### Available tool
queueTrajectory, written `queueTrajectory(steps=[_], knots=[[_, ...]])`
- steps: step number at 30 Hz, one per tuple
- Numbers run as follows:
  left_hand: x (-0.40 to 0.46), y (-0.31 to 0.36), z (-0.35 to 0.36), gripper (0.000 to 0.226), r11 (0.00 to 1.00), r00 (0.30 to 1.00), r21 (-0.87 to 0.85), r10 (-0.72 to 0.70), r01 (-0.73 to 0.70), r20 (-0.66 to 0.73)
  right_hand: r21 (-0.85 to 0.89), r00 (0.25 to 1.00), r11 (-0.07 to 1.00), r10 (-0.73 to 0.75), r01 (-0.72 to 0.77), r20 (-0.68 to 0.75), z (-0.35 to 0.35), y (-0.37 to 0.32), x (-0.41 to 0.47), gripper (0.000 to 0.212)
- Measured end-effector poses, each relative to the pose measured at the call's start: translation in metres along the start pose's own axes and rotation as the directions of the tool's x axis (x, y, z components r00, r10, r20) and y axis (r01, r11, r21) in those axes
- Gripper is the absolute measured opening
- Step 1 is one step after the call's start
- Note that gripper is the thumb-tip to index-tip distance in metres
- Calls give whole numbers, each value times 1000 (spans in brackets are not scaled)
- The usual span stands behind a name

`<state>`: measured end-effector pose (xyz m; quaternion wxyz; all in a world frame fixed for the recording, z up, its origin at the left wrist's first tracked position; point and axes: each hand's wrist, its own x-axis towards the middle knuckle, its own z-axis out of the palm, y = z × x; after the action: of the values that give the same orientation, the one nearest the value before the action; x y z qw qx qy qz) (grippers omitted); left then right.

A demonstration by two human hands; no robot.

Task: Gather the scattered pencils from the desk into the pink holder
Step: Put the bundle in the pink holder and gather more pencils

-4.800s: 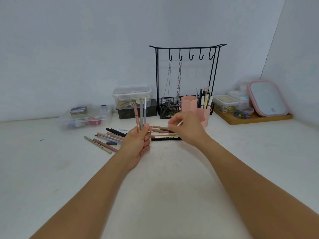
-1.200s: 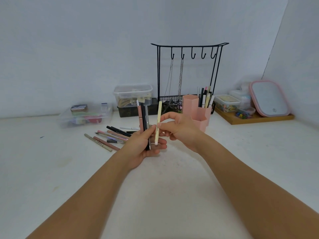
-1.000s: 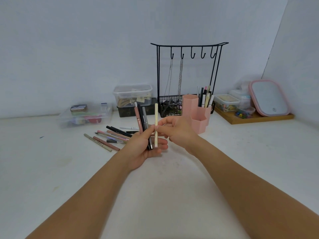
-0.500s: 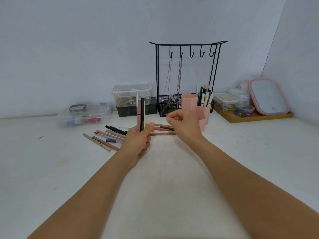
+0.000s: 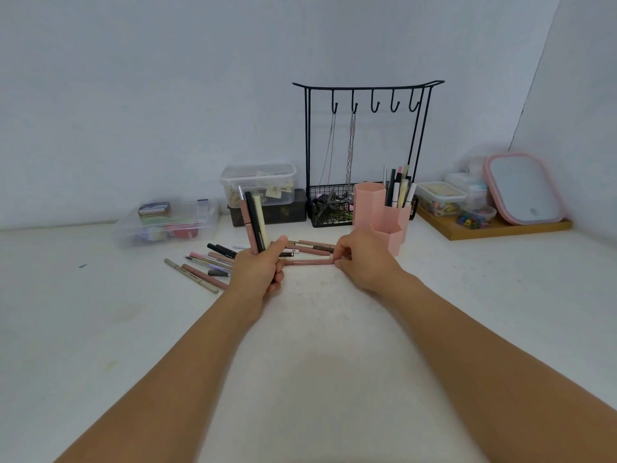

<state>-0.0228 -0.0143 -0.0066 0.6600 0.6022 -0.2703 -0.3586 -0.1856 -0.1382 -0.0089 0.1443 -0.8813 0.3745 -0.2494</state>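
In the head view, your left hand (image 5: 258, 274) is gripping an upright bundle of slim pencils (image 5: 253, 225), pink, black and cream, fingers curled round their lower halves. Your right hand (image 5: 362, 260) is reaching down to the white desk (image 5: 317, 362), fingertips pinching the right end of a pink pencil lying flat (image 5: 309, 262) between your two hands. More loose pencils (image 5: 312, 247) are lying just behind it, and a fanned cluster of pink, black and grey pencils (image 5: 203, 265) is resting on the desk to the left of your left hand. The pink hexagonal plastic holder (image 5: 380, 217) is standing just beyond your right hand, already carrying several pens in its rear compartment.

These pencils are probably light, stiff and smooth, so they are likely to roll or slide out of a loose fist; pinching each one near its end to tip it up, then grasping mid-shaft, should be working best.

Compared with half a second ago, your right hand is lower and now touching a pencil rather than hovering empty above the desk, while the bundle is leaning slightly further left.
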Motion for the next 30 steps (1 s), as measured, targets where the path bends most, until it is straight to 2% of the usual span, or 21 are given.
queueTrajectory(steps=[11, 14, 16, 19, 21, 26, 30], knots=[[-4, 2, 2, 42, 1000, 1000, 8, 1, -1, 5, -33, 995, 999, 33, -30, 91, -4, 4, 4, 7], [-3, 2, 2, 45, 999, 1000, -36, -10, 11, 18, 94, 993, 993, 64, -73, 95, -9, -1, 3, 9], [-3, 1, 3, 47, 997, 999, -75, 3, 0, 41, 262, 989, 959, 77, -109, 126, -15, -13, -1, 11], [-5, 0, 6, 43, 993, 997, -111, 35, -27, 74, 573, 977, 802, 55, -166, 206, -17, -36, -10, 11], [-8, 0, 7, 39, 991, 992, -127, 63, -50, 108, 694, 974, 698, 26, -177, 223, -13, -50, -16, 11], [-11, -3, 9, 35, 991, 972, -98, 107, -88, 208, 775, 986, 618, -1, -130, 167, 2, -69, -25, 15], [-8, -4, 12, 24, 998, 990, -50, 43, -36, 136, 786, 987, 602, 19, -138, 159, 10, -71, -29, 11]])
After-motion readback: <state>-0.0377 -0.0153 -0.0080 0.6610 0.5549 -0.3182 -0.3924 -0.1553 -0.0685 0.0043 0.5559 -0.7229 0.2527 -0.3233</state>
